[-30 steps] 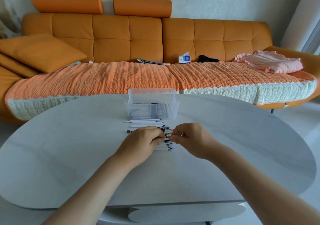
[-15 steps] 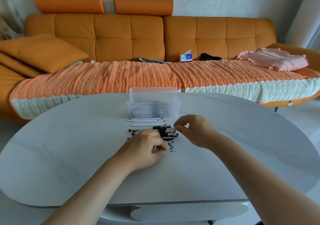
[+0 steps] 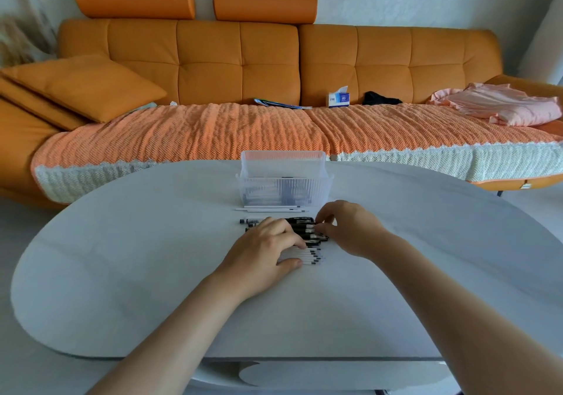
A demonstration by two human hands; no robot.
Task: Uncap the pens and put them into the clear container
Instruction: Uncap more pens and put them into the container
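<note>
A clear ribbed container (image 3: pixel 283 187) stands mid-table with dark pens showing inside. Just in front of it lie two or three thin white pens (image 3: pixel 271 209). Closer to me is a pile of black capped pens (image 3: pixel 304 232), and a row of white pens with black tips (image 3: pixel 312 258). My left hand (image 3: pixel 265 251) rests on the left part of the pile, fingers bent over it and thumb on the table beside the white pens. My right hand (image 3: pixel 347 227) has curled fingers, and its thumb and fingertips pinch the right end of a black pen in the pile.
The pale oval table (image 3: pixel 152 272) runs out to both sides and ends near me. Behind it stands an orange sofa (image 3: pixel 274 59) with a knitted throw, a cushion, a tissue box (image 3: pixel 338 99) and pink cloth (image 3: pixel 505 106).
After pulling at one pen together, my hands parted. My left hand came down onto the white pens. My right hand moved up, then back down to the right end of the black pens.
</note>
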